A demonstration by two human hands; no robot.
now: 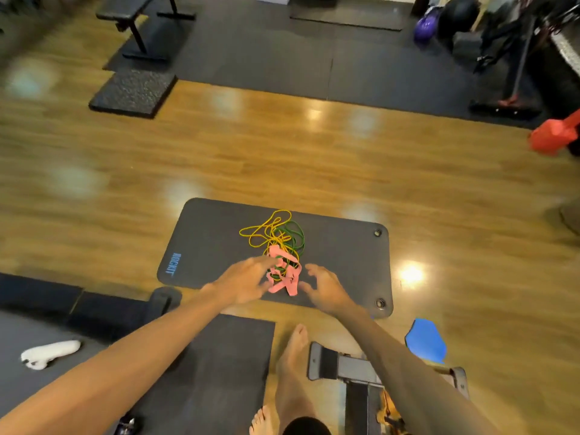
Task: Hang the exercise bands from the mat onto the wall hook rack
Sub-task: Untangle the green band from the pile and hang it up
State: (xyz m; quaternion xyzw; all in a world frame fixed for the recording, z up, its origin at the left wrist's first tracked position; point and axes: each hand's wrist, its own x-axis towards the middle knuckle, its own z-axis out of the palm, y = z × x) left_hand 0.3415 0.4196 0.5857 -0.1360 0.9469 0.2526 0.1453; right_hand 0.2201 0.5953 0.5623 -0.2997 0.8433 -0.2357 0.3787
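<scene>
A dark grey exercise mat [207,237] lies on the wooden floor in front of me. On it sits a tangled heap of bands: a yellow band [262,229] at the far side, a green band [295,235] to the right, and a flat pink band [284,277] nearest me. My left hand [248,282] reaches over the mat with fingers stretched toward the pink band, at its left edge. My right hand [324,285] hovers just right of the heap, fingers spread and relaxed, holding nothing. No wall hook rack is in view.
A second dark mat [219,356] lies under my bare feet [293,356]. A grey machine base [348,368] and a blue pad [426,340] are at lower right. A red object [554,136], a bench [135,23] and balls [445,18] stand farther off.
</scene>
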